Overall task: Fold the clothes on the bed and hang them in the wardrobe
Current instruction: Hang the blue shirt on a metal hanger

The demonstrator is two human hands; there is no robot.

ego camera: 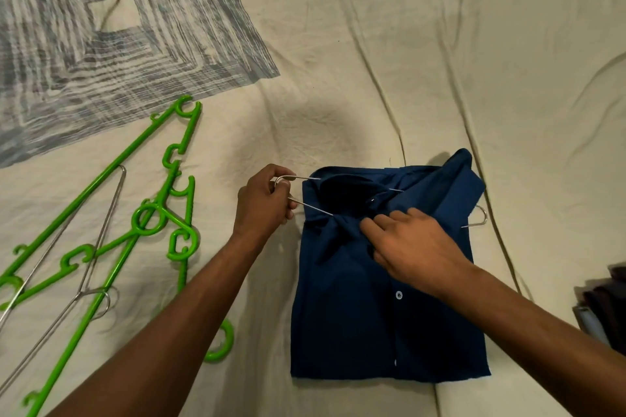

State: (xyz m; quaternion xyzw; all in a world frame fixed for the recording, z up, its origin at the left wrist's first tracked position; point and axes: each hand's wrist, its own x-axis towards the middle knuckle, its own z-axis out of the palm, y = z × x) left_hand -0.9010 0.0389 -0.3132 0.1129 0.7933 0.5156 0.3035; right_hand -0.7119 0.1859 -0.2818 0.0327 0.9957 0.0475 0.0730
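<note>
Cream bedsheet, wrinkled, fills the frame: a hanger is being fed into a folded shirt.

At lower centre lies the folded dark-blue button-up shirt (389, 281), collar toward the top of the frame, with a thin silver wire hanger (311, 206) threaded through the collar area; its far end pokes out at the shirt's right edge. The left hand (264, 203) clenches around the wire at the shirt's left edge, while the right hand (413, 244) presses on the placket below the collar, fingers lightly bent; whether they pinch cloth I cannot tell. To do this well, hold the fold flat and slide the wire slowly. Spare bright-green plastic hangers (135, 223) lie at left, a grey patterned cloth (101, 37) at upper left.
</note>
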